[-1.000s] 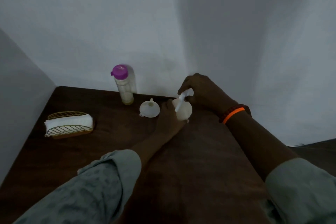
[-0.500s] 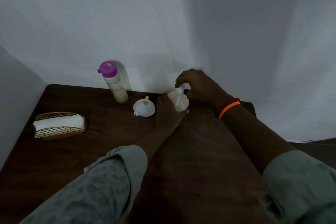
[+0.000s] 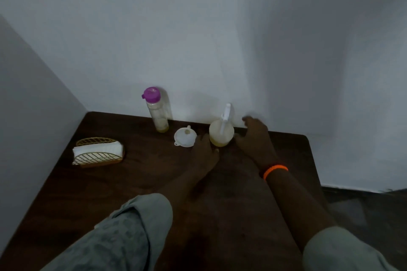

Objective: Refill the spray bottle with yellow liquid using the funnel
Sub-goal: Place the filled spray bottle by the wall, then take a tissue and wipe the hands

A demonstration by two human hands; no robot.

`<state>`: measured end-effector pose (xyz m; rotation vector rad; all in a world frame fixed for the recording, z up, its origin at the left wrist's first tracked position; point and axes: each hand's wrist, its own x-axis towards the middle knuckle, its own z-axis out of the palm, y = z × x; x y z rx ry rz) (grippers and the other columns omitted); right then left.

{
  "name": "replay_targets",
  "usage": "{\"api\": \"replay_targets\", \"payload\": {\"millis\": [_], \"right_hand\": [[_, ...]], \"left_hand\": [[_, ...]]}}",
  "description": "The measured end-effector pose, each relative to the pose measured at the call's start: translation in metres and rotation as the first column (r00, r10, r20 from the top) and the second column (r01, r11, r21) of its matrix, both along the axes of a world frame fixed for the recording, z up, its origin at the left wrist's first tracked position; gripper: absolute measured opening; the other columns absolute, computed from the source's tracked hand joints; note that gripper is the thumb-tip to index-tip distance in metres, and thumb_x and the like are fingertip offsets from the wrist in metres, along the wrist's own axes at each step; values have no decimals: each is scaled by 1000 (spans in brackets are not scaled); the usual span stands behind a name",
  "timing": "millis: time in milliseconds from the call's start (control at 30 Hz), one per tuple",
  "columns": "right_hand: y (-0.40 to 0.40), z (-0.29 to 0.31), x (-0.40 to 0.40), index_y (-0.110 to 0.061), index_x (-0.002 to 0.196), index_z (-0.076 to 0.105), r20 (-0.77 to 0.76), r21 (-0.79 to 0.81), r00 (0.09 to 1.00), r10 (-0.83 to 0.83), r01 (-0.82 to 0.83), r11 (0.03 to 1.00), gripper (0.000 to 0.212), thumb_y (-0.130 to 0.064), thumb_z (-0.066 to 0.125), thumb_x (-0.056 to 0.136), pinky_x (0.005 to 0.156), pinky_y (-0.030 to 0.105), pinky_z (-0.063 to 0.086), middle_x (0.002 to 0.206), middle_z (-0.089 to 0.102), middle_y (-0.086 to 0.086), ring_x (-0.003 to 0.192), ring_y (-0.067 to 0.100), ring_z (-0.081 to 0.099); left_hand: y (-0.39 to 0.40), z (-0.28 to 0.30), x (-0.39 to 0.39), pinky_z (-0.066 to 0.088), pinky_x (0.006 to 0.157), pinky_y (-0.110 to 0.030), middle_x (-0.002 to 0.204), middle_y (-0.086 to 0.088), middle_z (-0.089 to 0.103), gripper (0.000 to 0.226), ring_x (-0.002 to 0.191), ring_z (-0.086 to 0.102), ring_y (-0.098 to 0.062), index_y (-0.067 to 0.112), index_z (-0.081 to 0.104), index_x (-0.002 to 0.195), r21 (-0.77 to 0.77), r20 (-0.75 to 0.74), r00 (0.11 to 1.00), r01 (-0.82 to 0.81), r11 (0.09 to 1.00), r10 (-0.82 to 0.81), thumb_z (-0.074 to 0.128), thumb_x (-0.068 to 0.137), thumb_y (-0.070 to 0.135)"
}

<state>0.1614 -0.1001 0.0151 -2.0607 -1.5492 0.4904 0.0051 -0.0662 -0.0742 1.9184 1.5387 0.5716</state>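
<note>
Spray bottle (image 3: 221, 131), head on, is seen upright at the desk's (image 3: 114, 185) far edge, flanked by the left hand (image 3: 204, 153) touching its base and the spread-fingered right hand (image 3: 255, 136). Unscrewing the head is judged next; the funnel (image 3: 185, 137) lies just beside.

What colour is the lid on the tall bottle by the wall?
Purple. The lid shows best in the head view, the only one here.
</note>
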Motion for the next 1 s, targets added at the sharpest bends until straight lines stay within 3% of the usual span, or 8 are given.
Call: {"api": "replay_targets", "payload": {"millis": [67, 133, 233, 400, 567, 700, 867, 1000], "right_hand": [[-24, -10, -15, 6, 106, 66, -13, -28, 999, -35, 35, 999, 34, -11, 75, 78, 88, 40, 48, 105, 67, 22, 102, 36, 62], [-41, -21, -35, 3, 102, 67, -28, -95, 999, -23, 20, 995, 30, -16, 74, 81, 87, 39, 50, 104, 67, 19, 100, 34, 63], [-54, -30, -77, -3, 106, 67, -49, -159, 998, 47, -54, 986, 28, -21, 72, 84, 91, 36, 50, 110, 67, 15, 106, 29, 63], [-42, -27, -160, -7, 102, 67, -141, -159, 978, 155, -177, 971, 26, -25, 72, 84, 81, 32, 50, 105, 68, 11, 101, 25, 64], [-19, -27, -238, -16, 84, 67, -213, -107, 941, 264, -291, 951, 9, -25, 68, 84, 67, 22, 44, 90, 67, 2, 86, 17, 65], [0, -28, -279, -20, 82, 70, -236, -117, 926, 294, -328, 937, 3, -21, 68, 85, 77, 31, 56, 92, 68, -3, 87, 11, 65], [34, -41, -306, -19, 84, 75, -222, -118, 927, 304, -335, 935, 6, -17, 69, 85, 80, 27, 55, 91, 73, -1, 87, 10, 67], [60, -54, -317, -17, 93, 76, -200, -94, 934, 295, -318, 943, 11, -18, 68, 86, 86, 34, 57, 98, 75, 1, 91, 13, 68]], "left_hand": [[-20, 6, -15, 52, 88, -43, 101, -14, 67, 17, 95, 62, -26, 1, 64, 101, 27, 59, 998, 25, 999, -27, 62, 86, 9], [-39, 14, -33, 52, 89, -42, 101, -14, 69, 19, 96, 64, -25, 1, 67, 101, 30, 101, 993, 62, 998, -64, 58, 89, 12], [-56, 25, -70, 51, 95, -36, 113, -12, 70, 28, 105, 64, -24, 6, 67, 114, 0, 108, 987, 122, 993, -121, 57, 92, 20], [-62, 44, -154, 44, 78, -8, 102, 1, 71, 27, 91, 63, -5, 14, 70, 105, -16, 132, 988, 82, 996, -80, 57, 89, 31], [-53, 48, -240, 56, 82, -29, 98, 3, 73, 29, 89, 67, -7, 19, 73, 99, -29, 134, 991, -19, 999, 22, 57, 91, 42], [-38, 41, -298, 55, 87, -27, 101, 5, 73, 15, 94, 67, -6, 22, 72, 98, -80, 136, 976, -161, 984, 171, 62, 95, 32], [4, 41, -367, 61, 56, -26, 100, -7, 73, 9, 77, 73, -15, 13, 72, 98, -142, 244, 865, -415, 899, 438, 66, 94, 18], [37, 23, -413, 64, 70, -41, 97, -3, 75, 12, 82, 73, -17, 13, 75, 100, -32, 155, 853, -500, 865, 499, 67, 92, 18]]}}
